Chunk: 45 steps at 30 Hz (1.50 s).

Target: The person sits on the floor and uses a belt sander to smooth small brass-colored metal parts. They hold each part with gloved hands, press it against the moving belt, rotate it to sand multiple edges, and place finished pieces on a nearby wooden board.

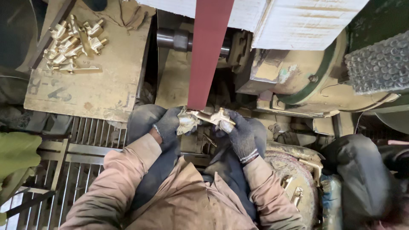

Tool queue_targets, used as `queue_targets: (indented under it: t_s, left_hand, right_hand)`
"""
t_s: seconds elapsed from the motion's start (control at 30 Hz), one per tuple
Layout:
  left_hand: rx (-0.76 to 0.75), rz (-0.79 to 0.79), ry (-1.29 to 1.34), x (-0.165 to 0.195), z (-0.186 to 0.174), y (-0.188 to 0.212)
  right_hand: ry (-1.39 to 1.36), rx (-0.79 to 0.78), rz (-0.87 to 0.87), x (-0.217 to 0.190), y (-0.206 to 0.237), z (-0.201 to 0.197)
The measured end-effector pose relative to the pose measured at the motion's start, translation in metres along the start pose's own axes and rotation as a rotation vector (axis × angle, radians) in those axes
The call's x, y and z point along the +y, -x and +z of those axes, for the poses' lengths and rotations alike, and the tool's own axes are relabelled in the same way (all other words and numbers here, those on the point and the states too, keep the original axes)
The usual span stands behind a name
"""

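At a dusty grinding bench, your left hand [172, 125] and right hand [240, 133], both gloved, clamp one brass fitting [207, 116] against the single red sanding belt [207, 51], with roughly ten more brass fittings [72, 42] piled on the board [91, 87] to your left.

I note the brass fitting [208, 116] held between left hand [172, 125] and right hand [239, 133], touching the sanding belt [208, 51] above. Piled fittings [72, 42] lie on the board [89, 89], far left.
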<state>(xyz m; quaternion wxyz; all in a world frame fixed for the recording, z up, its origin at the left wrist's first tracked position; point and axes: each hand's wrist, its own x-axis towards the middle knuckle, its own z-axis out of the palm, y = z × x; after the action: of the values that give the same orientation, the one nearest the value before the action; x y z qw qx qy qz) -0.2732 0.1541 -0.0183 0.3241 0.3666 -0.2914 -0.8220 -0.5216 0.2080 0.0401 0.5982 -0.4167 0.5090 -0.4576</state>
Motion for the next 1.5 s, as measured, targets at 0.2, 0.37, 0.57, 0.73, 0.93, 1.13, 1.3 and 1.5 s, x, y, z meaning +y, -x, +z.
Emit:
queue_targets:
  t_s: [0.2,0.37,0.57,0.73,0.93,1.13,1.3,1.5]
  left_hand:
    - [0.053,0.042,-0.048,0.003,-0.006,-0.023]
    - [-0.043,-0.032,0.28,0.006,-0.01,-0.023]
    - [0.022,-0.016,0.167,0.002,-0.006,0.013]
    - [-0.271,0.13,-0.067,0.003,0.005,0.058]
    - [-0.302,-0.043,0.157,-0.01,0.015,0.056]
    - [-0.038,0.046,-0.12,-0.026,0.003,0.041]
    - [-0.029,0.109,-0.318,-0.03,0.008,0.039]
    - [-0.031,0.139,-0.352,-0.028,0.021,0.04]
  right_hand:
    - [0.01,-0.001,-0.019,0.016,-0.021,-0.007]
    - [-0.002,0.023,0.007,0.014,-0.027,0.001]
    - [-0.108,-0.09,0.181,-0.013,0.023,0.005]
    - [0.027,-0.338,0.271,-0.013,0.072,0.007]
    - [-0.182,-0.31,0.313,-0.02,0.109,0.01]
    - [-0.552,-0.219,0.26,-0.04,0.139,0.016]
    - [-0.541,-0.061,0.2,-0.036,0.149,0.003]
    - [-0.564,-0.031,0.183,-0.024,0.155,-0.011]
